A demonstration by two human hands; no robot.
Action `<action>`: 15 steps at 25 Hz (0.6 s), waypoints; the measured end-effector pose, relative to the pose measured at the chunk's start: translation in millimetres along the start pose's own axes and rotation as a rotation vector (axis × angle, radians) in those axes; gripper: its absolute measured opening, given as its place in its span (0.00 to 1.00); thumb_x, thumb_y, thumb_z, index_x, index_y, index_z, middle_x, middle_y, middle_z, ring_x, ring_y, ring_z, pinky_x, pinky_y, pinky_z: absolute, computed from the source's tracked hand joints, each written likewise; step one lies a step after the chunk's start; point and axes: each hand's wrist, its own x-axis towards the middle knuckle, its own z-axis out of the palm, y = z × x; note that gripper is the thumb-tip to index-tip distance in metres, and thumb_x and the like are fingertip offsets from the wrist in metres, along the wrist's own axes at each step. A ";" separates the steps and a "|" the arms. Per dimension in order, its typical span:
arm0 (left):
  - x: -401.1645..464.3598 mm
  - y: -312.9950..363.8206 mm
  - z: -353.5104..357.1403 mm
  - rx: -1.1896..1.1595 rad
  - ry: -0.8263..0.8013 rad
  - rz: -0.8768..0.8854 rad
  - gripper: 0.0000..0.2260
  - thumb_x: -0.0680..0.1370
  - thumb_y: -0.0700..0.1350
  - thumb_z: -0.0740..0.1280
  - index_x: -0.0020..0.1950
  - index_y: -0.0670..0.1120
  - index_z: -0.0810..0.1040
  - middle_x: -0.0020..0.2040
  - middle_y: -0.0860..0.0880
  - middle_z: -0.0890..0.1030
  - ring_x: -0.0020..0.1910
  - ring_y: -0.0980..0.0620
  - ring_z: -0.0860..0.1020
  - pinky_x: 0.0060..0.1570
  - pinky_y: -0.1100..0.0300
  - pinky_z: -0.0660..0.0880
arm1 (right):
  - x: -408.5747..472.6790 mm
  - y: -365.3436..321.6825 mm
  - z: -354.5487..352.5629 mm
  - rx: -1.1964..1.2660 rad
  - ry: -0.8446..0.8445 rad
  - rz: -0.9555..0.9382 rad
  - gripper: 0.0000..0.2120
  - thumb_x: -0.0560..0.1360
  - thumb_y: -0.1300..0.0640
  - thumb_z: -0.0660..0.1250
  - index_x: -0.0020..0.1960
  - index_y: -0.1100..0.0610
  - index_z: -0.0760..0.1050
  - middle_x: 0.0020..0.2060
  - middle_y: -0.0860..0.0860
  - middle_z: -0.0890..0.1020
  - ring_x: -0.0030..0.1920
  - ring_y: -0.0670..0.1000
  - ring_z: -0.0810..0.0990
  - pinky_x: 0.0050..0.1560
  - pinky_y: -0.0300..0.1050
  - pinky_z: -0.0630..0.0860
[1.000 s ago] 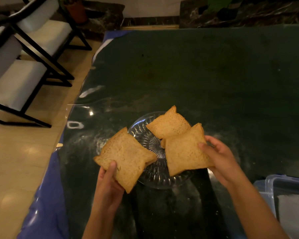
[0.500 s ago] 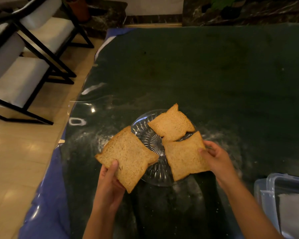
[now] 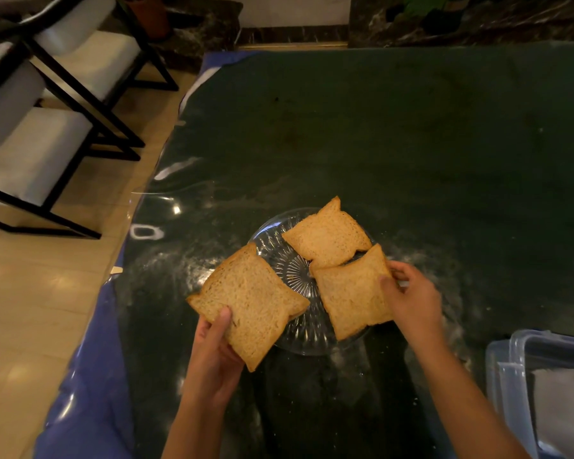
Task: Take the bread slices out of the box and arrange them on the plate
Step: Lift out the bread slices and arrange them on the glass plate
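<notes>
Right slice (image 3: 353, 293) has been settling lower onto the plate (image 3: 269, 241), beside the far slice (image 3: 327, 236).
Right hand (image 3: 411, 299) pinching its edge; left hand (image 3: 212, 352) gripping left slice's (image 3: 249, 303) corner over plate's left rim. Soft, light, tearable: hold crust edges.

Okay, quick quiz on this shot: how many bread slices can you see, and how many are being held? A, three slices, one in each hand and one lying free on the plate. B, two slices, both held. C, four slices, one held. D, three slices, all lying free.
A: the left hand grips the left slice, the right hand grips the right slice, and the far slice lies untouched on the glass plate.
</notes>
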 end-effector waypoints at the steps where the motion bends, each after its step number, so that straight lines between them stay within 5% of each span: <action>1: -0.2 -0.1 0.3 0.003 -0.007 -0.002 0.16 0.70 0.45 0.63 0.58 0.52 0.74 0.56 0.45 0.80 0.50 0.46 0.81 0.40 0.50 0.81 | 0.2 -2.5 -0.7 -0.107 0.031 -0.044 0.13 0.72 0.58 0.66 0.56 0.57 0.76 0.50 0.55 0.80 0.47 0.51 0.77 0.43 0.42 0.68; 9: -1.4 -3.8 -0.9 0.032 -0.069 -0.051 0.14 0.70 0.45 0.63 0.55 0.51 0.75 0.49 0.47 0.85 0.48 0.46 0.82 0.35 0.51 0.81 | -4.1 -10.1 -6.3 -0.328 0.024 -0.065 0.17 0.72 0.56 0.65 0.60 0.56 0.73 0.54 0.57 0.76 0.52 0.54 0.75 0.44 0.43 0.68; 12: -3.9 -2.6 0.8 0.036 -0.149 -0.109 0.16 0.68 0.47 0.71 0.55 0.50 0.77 0.52 0.45 0.84 0.50 0.45 0.82 0.37 0.49 0.80 | -31.2 -26.1 3.4 -0.142 -0.073 -0.227 0.15 0.73 0.56 0.65 0.59 0.57 0.74 0.56 0.54 0.77 0.54 0.50 0.73 0.49 0.40 0.66; 15: -5.7 -2.5 2.9 0.097 -0.253 -0.170 0.28 0.56 0.52 0.80 0.54 0.51 0.80 0.55 0.44 0.83 0.54 0.41 0.80 0.41 0.44 0.79 | -57.7 -43.0 20.3 0.063 -0.267 -0.269 0.13 0.73 0.52 0.65 0.57 0.50 0.76 0.53 0.41 0.78 0.55 0.40 0.75 0.56 0.33 0.67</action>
